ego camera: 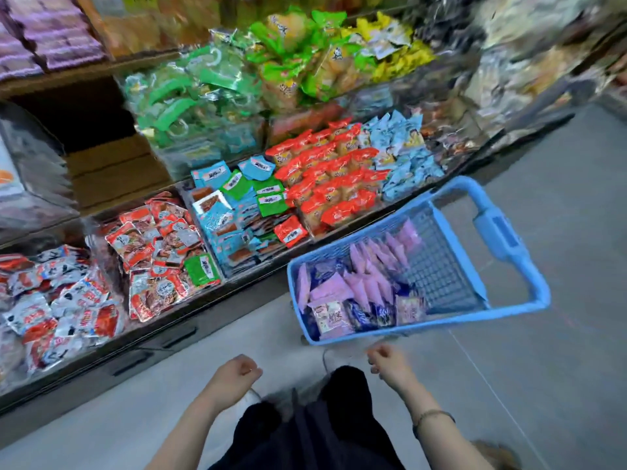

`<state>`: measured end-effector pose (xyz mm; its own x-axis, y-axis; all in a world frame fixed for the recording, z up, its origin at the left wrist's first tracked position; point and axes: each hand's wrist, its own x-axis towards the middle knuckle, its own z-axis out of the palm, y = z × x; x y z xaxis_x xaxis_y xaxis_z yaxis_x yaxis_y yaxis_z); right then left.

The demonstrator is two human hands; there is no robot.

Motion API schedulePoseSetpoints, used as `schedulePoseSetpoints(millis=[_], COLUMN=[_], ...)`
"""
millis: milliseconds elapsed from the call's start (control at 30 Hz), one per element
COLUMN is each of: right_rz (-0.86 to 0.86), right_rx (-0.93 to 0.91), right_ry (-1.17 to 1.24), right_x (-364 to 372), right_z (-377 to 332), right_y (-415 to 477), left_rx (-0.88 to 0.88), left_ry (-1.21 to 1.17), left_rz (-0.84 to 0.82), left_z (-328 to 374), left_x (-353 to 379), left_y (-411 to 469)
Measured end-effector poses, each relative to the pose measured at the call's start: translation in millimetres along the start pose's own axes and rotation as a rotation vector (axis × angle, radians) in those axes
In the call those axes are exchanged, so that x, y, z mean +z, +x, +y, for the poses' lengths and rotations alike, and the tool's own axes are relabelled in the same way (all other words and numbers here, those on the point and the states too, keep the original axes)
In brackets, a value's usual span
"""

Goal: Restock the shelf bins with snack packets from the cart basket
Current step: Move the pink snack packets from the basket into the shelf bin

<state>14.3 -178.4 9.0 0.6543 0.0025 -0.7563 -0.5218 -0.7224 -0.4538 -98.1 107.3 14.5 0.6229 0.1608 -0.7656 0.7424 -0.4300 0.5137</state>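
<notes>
A blue cart basket (509, 239) stands on the floor in front of the shelf, right of centre. Pink and dark blue snack packets (359, 286) lie piled in its near end. The low shelf bins (200, 215) hold red, blue, green and silver packets. My left hand (237, 371) hangs below the basket with fingers loosely curled and nothing in it. Close to the basket's near rim, my right hand (386, 362) is loosely curled too, and holds nothing. The whole view is blurred by motion.
Upper shelves carry green and yellow packets (288, 69); purple boxes (44, 35) sit top left. A dark gap with cardboard boxes (108, 164) opens at the left. Grey floor (559, 334) spreads to the right of the basket. My dark trousers fill the bottom centre.
</notes>
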Motion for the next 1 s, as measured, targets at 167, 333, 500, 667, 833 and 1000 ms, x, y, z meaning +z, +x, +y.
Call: schedulePoseSetpoints(millis=[167,333,500,667,833,1000], right_rz=[0.012,-0.031,-0.050,-0.062,-0.121,-0.094], right_rx=[-0.046,-0.146,-0.201,-0.284,-0.289,-0.275], right_ry=[-0.096,-0.279,-0.345,-0.408,-0.465,-0.508], right_x=[-67,-108,-122,-113,-86,-65], right_z=[2,-4,-10,-25,-40,-38], right_y=[44,100,150,189,213,224], left_rx=[-0.121,-0.234,-0.233,-0.241,-0.276,-0.321], left_ry=[-0.135,-0.259,-0.258,-0.244,-0.261,-0.304], left_rz=[0.045,0.088,0.144,0.160,0.202,0.214], left_z=[46,74,86,90,84,76], left_x=[54,103,134,150,157,160], left_y=[36,60,78,89,94,94])
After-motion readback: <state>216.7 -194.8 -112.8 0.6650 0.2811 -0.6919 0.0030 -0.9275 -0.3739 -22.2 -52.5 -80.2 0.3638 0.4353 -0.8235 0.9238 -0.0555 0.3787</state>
